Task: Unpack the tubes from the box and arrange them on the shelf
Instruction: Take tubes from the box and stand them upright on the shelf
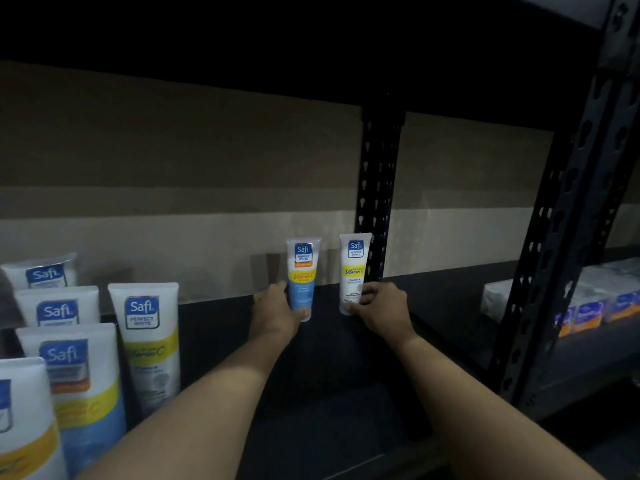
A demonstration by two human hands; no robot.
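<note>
Both my arms reach deep onto the dark shelf [329, 368]. My left hand [277, 308] grips the lower part of a white and blue tube with a yellow band [302, 268], held upright. A white tube with a yellow band [354, 265] stands upright to its right, and my right hand [379, 306] grips its lower part. Both tubes are near the back of the shelf. At the left, several more tubes [147, 337] of the same brand stand in rows. The box is not in view.
A black perforated upright [377, 195] stands right behind the right-hand tube. A second, slanted upright [568, 237] frames the shelf on the right. Beyond it lie wrapped packs [595, 299] on the neighbouring shelf. A beige wall closes the back.
</note>
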